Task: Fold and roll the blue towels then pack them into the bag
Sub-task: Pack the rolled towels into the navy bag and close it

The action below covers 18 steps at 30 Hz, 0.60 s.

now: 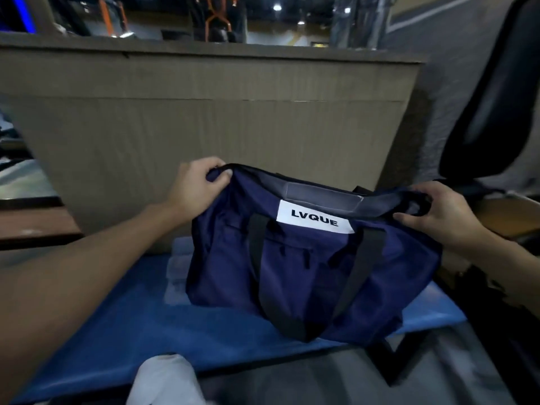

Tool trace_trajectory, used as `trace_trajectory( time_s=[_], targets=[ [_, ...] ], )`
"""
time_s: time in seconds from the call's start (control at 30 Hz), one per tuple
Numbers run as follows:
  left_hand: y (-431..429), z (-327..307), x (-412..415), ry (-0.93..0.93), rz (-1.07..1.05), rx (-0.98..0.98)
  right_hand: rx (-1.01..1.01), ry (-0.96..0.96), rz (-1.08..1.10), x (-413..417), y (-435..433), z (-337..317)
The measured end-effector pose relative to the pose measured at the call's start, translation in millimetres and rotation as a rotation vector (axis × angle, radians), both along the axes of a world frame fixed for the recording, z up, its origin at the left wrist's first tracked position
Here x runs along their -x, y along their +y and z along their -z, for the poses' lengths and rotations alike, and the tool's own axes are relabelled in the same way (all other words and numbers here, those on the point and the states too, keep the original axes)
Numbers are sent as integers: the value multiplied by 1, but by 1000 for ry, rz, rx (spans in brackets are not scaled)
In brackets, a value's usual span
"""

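Observation:
A navy bag [306, 264] with a white LVQUE label and black handles stands on a blue towel [152, 331] spread flat over the table. My left hand [195, 185] grips the bag's top rim at its left end. My right hand [438, 214] grips the rim at the right end. Between them the mouth is held stretched and slightly open; its inside is hidden. A pale folded stack [178, 273] lies behind the bag's left side, partly covered by it.
A tall cardboard wall [204, 118] stands right behind the bag. A black chair [491, 112] is at the right. A white cloth bundle [166, 381] sits at the near edge, in front of the towel.

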State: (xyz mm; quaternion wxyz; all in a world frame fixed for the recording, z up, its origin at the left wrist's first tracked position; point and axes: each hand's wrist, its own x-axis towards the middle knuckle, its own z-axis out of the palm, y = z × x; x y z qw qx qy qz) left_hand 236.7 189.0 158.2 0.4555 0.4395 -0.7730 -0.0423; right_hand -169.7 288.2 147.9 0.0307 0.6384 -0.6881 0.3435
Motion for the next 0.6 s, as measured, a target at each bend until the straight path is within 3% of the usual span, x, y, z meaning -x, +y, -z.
trace_trajectory(
  time_s=[0.37, 0.6],
  targets=[
    [-56, 61, 178, 96, 92, -150, -99, 142, 147, 151, -22, 58],
    [-87, 137, 220, 10, 10, -257, -163, 7, 154, 193, -57, 131]
  ],
)
